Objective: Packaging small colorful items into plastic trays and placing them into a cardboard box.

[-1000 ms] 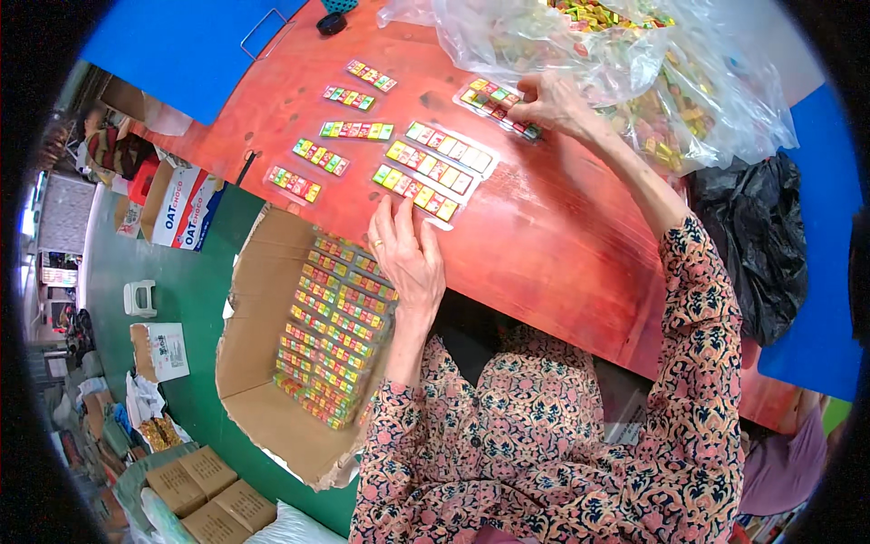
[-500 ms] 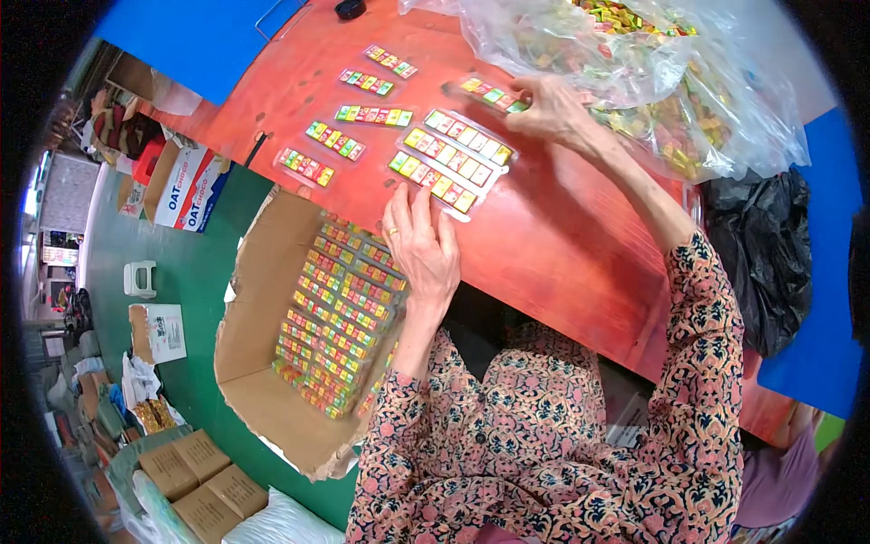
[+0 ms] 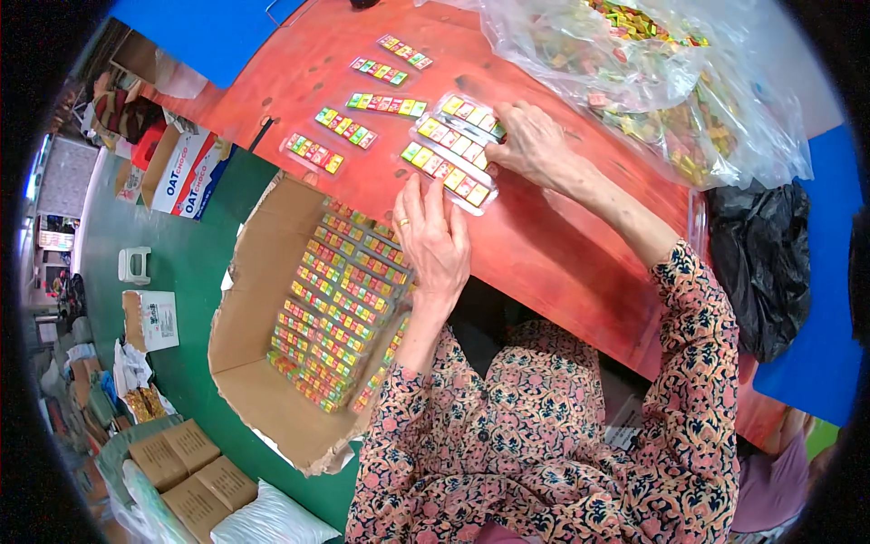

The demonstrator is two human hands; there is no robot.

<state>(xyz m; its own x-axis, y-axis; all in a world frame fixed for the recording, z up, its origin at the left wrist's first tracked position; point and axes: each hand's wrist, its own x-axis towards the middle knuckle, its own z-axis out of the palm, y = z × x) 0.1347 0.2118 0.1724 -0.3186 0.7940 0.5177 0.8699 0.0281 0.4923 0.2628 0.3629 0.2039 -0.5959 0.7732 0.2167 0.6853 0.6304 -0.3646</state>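
While the left hand (image 3: 435,243) is resting extended, ungrasping fingers against the grouped strips (image 3: 446,165), the right hand (image 3: 536,147) is covering their right end, its grasp unclear; left of these fingers, five strips (image 3: 346,128) are lying ungrouped, and packed rows (image 3: 331,299) are already occupying the carton (image 3: 254,295).

Packing workshop: brown cartons (image 3: 179,471), bulk-filled bag (image 3: 634,91), green floor (image 3: 194,313).

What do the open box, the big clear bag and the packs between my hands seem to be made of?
The open box looks like matte brown cardboard, given its torn, ragged edges. The big clear bag seems thin, glossy plastic, as it wrinkles, shines and shows its contents. The packs appear edged in clear plastic, probably stiff, judging by shiny see-through rims.
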